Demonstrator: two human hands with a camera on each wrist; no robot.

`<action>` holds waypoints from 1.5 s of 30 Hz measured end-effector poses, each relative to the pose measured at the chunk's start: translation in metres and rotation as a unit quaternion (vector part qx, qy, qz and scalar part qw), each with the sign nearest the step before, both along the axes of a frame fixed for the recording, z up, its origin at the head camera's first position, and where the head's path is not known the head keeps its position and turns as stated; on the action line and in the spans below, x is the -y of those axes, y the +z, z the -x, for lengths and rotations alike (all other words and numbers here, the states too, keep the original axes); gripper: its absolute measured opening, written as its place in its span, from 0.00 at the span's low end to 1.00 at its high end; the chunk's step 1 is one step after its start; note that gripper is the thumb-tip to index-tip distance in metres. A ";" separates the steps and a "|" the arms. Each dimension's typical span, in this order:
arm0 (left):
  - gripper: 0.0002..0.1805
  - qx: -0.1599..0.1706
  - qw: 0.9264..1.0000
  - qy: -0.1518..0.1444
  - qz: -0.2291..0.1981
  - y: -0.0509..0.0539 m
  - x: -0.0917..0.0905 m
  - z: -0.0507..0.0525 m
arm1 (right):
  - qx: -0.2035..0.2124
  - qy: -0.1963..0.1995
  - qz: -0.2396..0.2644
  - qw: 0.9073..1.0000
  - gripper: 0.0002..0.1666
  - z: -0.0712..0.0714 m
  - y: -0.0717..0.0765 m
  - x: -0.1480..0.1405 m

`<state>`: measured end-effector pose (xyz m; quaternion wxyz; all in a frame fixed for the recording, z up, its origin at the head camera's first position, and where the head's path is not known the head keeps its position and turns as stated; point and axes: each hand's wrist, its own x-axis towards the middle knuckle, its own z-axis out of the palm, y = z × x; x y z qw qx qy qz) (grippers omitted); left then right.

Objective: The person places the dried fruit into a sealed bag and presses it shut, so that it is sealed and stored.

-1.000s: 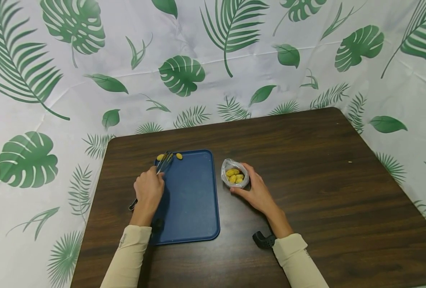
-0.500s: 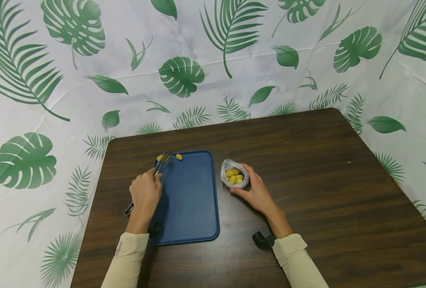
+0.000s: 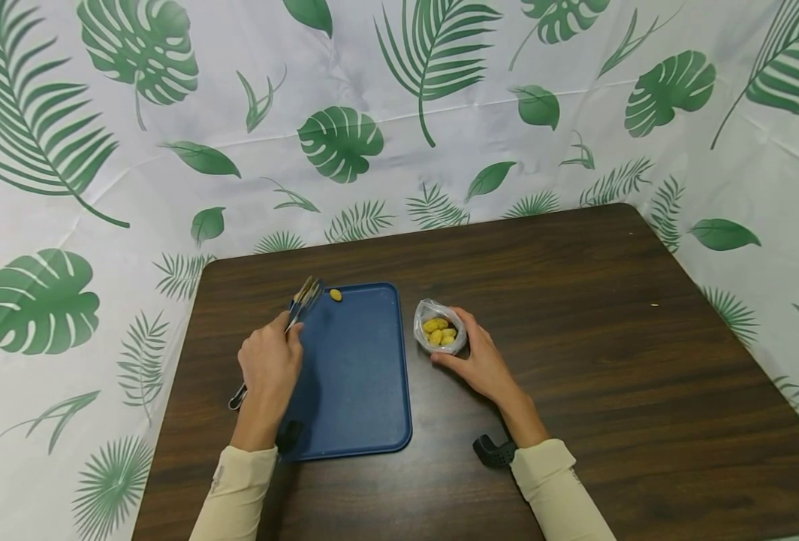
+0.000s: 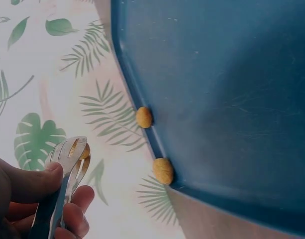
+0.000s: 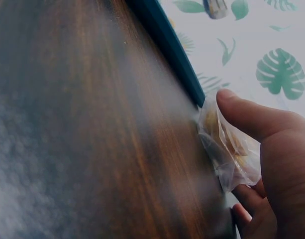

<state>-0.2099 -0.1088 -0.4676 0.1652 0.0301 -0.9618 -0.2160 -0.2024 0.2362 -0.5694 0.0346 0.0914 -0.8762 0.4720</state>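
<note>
Metal tongs (image 3: 307, 295) with fork-like ends are gripped in my left hand (image 3: 269, 361), above the tray's far left corner. In the left wrist view a yellow-brown piece (image 4: 84, 151) is pinched between the ends of the tongs. Two more pieces (image 4: 144, 117) (image 4: 163, 171) lie along the edge of the blue tray (image 4: 232, 109). My right hand (image 3: 483, 364) holds the side of a clear plastic bag (image 3: 421, 340), its mouth open upward, with several yellow pieces (image 3: 436, 324) inside.
The blue tray (image 3: 355, 368) lies on the left part of the dark wooden table (image 3: 575, 323), with the bag to its right. A leaf-patterned cloth (image 3: 399, 165) stands behind the table. Black straps (image 3: 495, 451) are on the wrists.
My left hand has drawn slightly back and to the left, and the ends of the tongs have come closer together and turned. The right hand and bag have stayed in place.
</note>
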 end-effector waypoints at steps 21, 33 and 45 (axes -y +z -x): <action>0.15 -0.036 0.999 -0.002 -0.008 0.019 -0.003 -0.012 | -0.004 0.000 0.000 1.000 0.54 0.002 -0.002 0.000; 0.19 -0.032 0.999 -0.003 -0.026 0.029 -0.007 -0.022 | -0.005 0.004 0.006 1.000 0.54 0.001 0.001 0.000; 0.19 -0.040 0.998 -0.012 -0.037 0.031 -0.008 -0.028 | -0.002 0.000 0.000 1.000 0.54 0.001 0.001 0.001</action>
